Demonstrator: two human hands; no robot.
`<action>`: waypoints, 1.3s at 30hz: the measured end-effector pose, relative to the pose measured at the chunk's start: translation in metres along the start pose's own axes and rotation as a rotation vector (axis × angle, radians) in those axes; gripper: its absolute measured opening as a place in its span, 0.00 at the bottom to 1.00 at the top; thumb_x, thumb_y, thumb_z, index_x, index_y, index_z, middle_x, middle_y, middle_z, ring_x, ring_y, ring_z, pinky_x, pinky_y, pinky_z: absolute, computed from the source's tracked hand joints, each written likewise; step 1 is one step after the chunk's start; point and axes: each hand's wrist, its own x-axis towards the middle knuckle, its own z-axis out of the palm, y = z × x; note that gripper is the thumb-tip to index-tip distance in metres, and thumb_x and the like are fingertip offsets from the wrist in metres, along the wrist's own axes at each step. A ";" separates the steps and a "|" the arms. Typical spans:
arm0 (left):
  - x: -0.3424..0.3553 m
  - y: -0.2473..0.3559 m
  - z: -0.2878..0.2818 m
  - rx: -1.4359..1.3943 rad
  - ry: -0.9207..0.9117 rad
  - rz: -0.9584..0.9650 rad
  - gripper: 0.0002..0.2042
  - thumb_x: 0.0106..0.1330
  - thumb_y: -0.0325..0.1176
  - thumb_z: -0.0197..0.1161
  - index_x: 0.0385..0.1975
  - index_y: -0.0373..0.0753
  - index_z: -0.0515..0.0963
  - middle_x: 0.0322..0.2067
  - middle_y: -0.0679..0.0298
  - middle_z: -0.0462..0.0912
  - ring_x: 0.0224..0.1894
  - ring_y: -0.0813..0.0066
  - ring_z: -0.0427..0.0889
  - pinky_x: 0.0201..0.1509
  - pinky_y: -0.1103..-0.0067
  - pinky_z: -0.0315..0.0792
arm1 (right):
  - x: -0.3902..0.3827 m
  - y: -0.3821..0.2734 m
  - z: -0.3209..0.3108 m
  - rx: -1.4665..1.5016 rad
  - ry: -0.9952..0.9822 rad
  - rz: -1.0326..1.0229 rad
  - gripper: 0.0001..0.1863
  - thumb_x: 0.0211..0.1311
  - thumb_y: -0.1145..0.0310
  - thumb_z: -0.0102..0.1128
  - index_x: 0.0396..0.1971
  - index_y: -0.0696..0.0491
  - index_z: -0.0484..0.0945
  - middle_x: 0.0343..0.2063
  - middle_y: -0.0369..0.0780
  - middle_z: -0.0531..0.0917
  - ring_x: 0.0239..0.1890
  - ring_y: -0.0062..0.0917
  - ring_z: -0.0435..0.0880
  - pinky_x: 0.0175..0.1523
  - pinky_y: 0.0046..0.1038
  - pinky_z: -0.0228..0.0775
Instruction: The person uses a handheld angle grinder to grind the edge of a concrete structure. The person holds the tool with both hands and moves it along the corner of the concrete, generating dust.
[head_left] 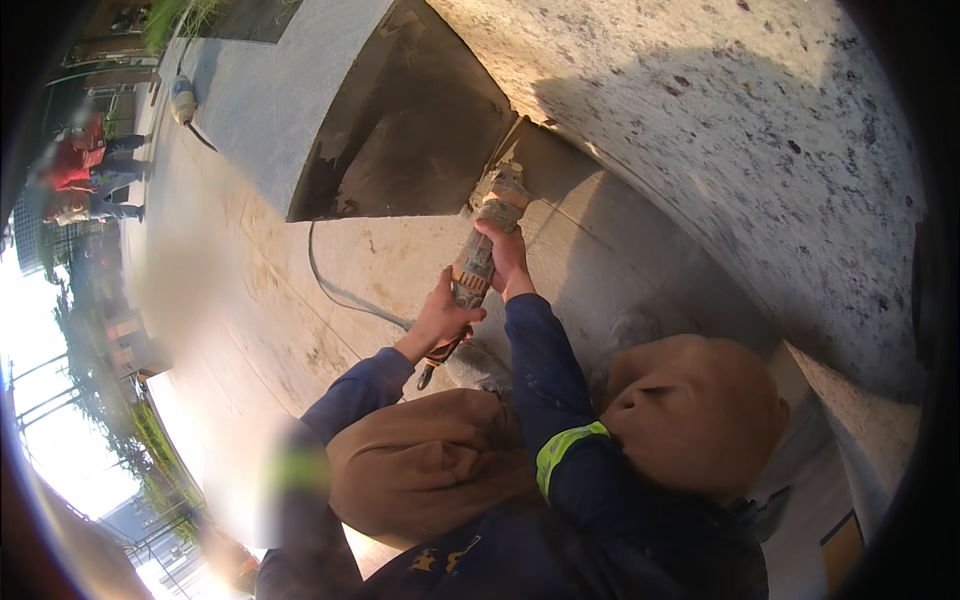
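A dusty grey and orange power tool, apparently an angle grinder point(503, 200), lies diagonally in both of my hands. My left hand point(440, 318) is closed on its lower rear part. My right hand point(505, 252) grips the body higher up, nearer the head. That head sits low at the inner corner where a dark, smooth panel point(395, 125) meets the foot of a speckled stone wall point(710, 150). A grey cord point(350, 299) curves over the concrete near my left hand. What the head touches is too small to make out.
Pale concrete paving point(250, 270) surrounds my brown-clad knees point(440, 460). A pale connector on a cable point(183, 100) lies at upper left. Beyond are several people point(95, 170), one in red, with greenery and railings. The stone rises closely along my right.
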 end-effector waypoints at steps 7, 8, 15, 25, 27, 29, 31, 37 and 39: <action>0.000 0.015 -0.001 -0.047 -0.043 -0.017 0.47 0.50 0.25 0.71 0.68 0.32 0.46 0.34 0.52 0.79 0.20 0.69 0.80 0.18 0.74 0.74 | 0.003 -0.006 0.003 -0.023 0.046 -0.019 0.27 0.52 0.67 0.70 0.50 0.56 0.68 0.36 0.39 0.78 0.35 0.26 0.81 0.39 0.34 0.78; 0.000 0.018 0.000 -0.047 -0.048 -0.015 0.47 0.50 0.25 0.71 0.68 0.32 0.46 0.33 0.52 0.79 0.20 0.69 0.80 0.18 0.74 0.74 | 0.004 -0.008 0.002 -0.017 0.031 -0.012 0.30 0.51 0.66 0.71 0.51 0.58 0.66 0.37 0.40 0.78 0.36 0.27 0.81 0.40 0.34 0.78; -0.006 0.021 -0.001 -0.074 -0.047 -0.024 0.44 0.50 0.24 0.71 0.65 0.33 0.48 0.31 0.55 0.78 0.19 0.70 0.78 0.18 0.75 0.74 | -0.001 -0.008 0.007 -0.033 0.021 0.003 0.35 0.48 0.66 0.73 0.52 0.61 0.62 0.41 0.44 0.77 0.40 0.30 0.81 0.44 0.35 0.78; -0.006 0.031 -0.003 -0.135 -0.091 -0.034 0.41 0.50 0.21 0.70 0.63 0.34 0.51 0.31 0.55 0.77 0.18 0.70 0.78 0.18 0.75 0.73 | 0.001 -0.013 0.006 -0.017 0.022 0.032 0.36 0.48 0.66 0.73 0.53 0.62 0.61 0.42 0.45 0.77 0.41 0.31 0.81 0.44 0.36 0.78; -0.005 0.024 -0.002 -0.123 -0.079 -0.009 0.41 0.50 0.21 0.70 0.63 0.34 0.51 0.31 0.56 0.77 0.18 0.70 0.78 0.17 0.75 0.73 | 0.002 -0.008 0.006 -0.019 0.047 0.003 0.30 0.51 0.68 0.71 0.51 0.59 0.65 0.39 0.42 0.78 0.38 0.29 0.82 0.42 0.36 0.79; -0.004 0.018 -0.004 -0.135 -0.057 -0.004 0.41 0.50 0.21 0.70 0.63 0.35 0.52 0.31 0.56 0.77 0.17 0.71 0.78 0.17 0.75 0.73 | -0.001 -0.010 0.010 -0.029 0.067 -0.006 0.27 0.52 0.68 0.70 0.50 0.57 0.67 0.38 0.41 0.79 0.36 0.29 0.82 0.41 0.36 0.79; -0.004 0.021 -0.004 -0.127 -0.059 -0.010 0.41 0.50 0.20 0.70 0.63 0.35 0.52 0.30 0.56 0.77 0.17 0.71 0.78 0.17 0.75 0.73 | -0.002 -0.013 0.011 -0.042 0.082 -0.007 0.28 0.52 0.68 0.70 0.50 0.57 0.67 0.38 0.41 0.79 0.37 0.29 0.82 0.42 0.36 0.79; -0.007 0.030 -0.004 -0.180 -0.108 -0.043 0.41 0.51 0.20 0.70 0.63 0.36 0.51 0.30 0.57 0.77 0.17 0.70 0.77 0.17 0.75 0.73 | -0.003 -0.014 0.008 -0.021 0.063 0.050 0.31 0.51 0.68 0.70 0.52 0.58 0.65 0.39 0.42 0.78 0.37 0.29 0.82 0.43 0.36 0.79; -0.010 0.032 0.000 -0.142 -0.089 -0.053 0.41 0.51 0.20 0.70 0.63 0.36 0.51 0.30 0.56 0.76 0.17 0.70 0.77 0.17 0.75 0.73 | -0.001 -0.009 0.006 -0.040 0.065 0.021 0.31 0.51 0.68 0.71 0.53 0.58 0.64 0.39 0.42 0.78 0.37 0.29 0.82 0.43 0.36 0.79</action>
